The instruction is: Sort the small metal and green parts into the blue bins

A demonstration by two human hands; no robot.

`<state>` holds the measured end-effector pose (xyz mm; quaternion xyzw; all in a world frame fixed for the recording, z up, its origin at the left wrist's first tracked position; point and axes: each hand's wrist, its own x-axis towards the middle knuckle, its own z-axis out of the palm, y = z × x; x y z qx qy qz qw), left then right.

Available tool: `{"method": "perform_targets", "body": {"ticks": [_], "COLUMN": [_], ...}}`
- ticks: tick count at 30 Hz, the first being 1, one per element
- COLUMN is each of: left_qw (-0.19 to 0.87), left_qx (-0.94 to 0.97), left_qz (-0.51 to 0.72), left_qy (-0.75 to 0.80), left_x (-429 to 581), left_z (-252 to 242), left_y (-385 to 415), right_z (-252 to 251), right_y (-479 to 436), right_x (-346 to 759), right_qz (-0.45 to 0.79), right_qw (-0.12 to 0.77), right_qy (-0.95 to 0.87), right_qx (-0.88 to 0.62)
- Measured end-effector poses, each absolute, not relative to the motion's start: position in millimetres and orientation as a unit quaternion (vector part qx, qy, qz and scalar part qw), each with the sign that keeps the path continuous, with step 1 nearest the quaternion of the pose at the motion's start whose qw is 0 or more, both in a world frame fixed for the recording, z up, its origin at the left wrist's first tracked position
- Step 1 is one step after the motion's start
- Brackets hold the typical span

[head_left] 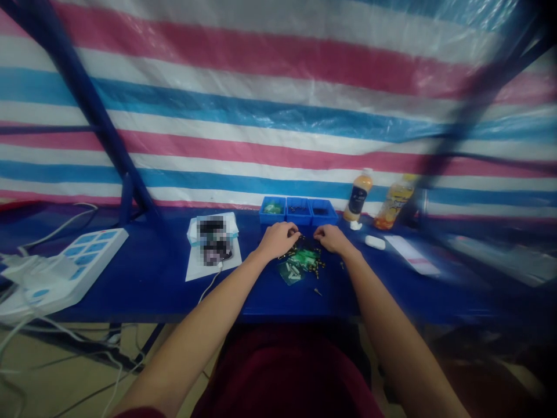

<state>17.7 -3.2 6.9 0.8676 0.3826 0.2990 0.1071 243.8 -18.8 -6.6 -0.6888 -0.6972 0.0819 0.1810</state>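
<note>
Both my hands rest on a blue table (148, 278), close together over a small heap of green circuit pieces and tiny brass screws (302, 261). My left hand (278, 239) has its fingers curled in a pinch at the heap's far left edge. My right hand (333, 238) is also curled, its fingertips meeting the left's above the parts. Whatever the fingers pinch is too small to make out. A few loose screws (317, 290) lie nearer me.
Three small blue bins (298, 210) stand in a row behind my hands. Two drink bottles (359, 196) stand to the right, near a white lump (375, 242) and a paper sheet (411, 254). A phone on paper (213, 247) and a white power strip (65, 267) lie left.
</note>
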Motion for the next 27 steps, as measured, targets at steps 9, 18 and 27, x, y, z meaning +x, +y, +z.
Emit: {"method": "perform_targets", "body": {"ticks": [9, 18, 27], "left_qw": [0.106, 0.109, 0.109], "left_qx": [0.867, 0.869, 0.870], "left_qz": [0.297, 0.295, 0.285], "left_qy": [0.385, 0.383, 0.387], "left_x": [17, 18, 18], "left_z": [7, 7, 9], "left_y": [-3, -4, -6], "right_z": [-4, -8, 3], "right_y": [-23, -18, -22], "right_x": [245, 242, 236], "right_qz": [0.073, 0.045, 0.073], "right_qw": [0.188, 0.218, 0.314], "right_qy": [-0.661, -0.681, -0.681], "right_qx": [-0.723, -0.698, -0.658]}}
